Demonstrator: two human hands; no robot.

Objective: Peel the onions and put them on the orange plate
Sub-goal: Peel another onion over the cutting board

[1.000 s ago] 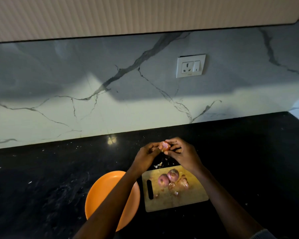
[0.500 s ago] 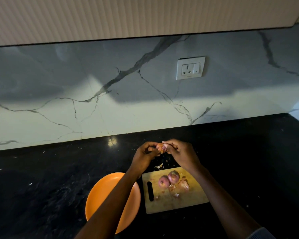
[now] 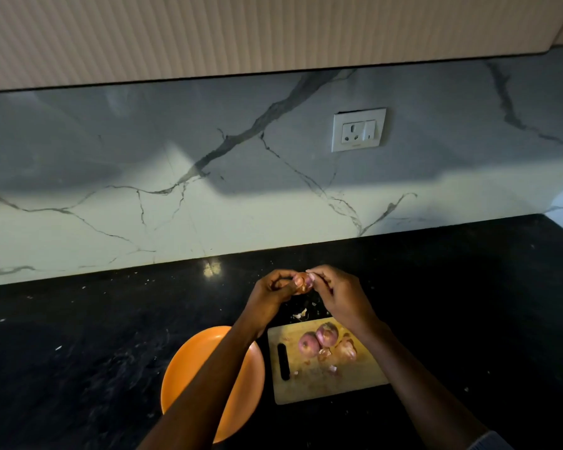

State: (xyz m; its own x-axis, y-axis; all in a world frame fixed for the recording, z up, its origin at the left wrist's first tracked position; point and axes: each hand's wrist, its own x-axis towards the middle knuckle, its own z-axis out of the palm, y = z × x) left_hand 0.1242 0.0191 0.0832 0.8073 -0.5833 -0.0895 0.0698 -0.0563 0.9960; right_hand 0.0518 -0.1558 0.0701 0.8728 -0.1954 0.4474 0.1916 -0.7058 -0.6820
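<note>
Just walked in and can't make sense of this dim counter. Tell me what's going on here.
A person is peeling a small red onion, held up above the black countertop between both hands. The left hand grips it while the right hand picks at its skin. Three more onions sit on the wooden cutting board among loose bits of skin. The orange plate, left of the board, shows no onions, though the left forearm covers part of it.
</note>
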